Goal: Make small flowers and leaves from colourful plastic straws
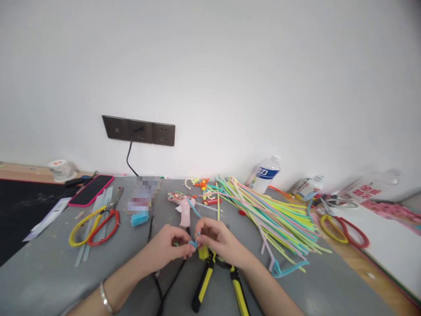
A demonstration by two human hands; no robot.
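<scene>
Between my two hands is a blue pipe cleaner [193, 244], bent into a small loop, with a straight length [194, 208] rising up and left. My left hand [171, 245] pinches the loop from the left, thumb against fingers. Opposite it, my right hand [217, 239] pinches the same piece with fingertips close together. Under my hands lie black-and-yellow pliers [206, 281], their jaws partly hidden. Just behind stands a pink glue gun [186, 213] with its black cord running toward me.
A heap of pastel pipe cleaners [269, 215] spreads to the right. On the left lie red-and-yellow scissors [110, 224], glue sticks [86, 250], a phone [92, 191] and a blue bundle [140, 219]. Bottles, including a white one [265, 173], stand along the wall. More scissors [344, 230] lie far right.
</scene>
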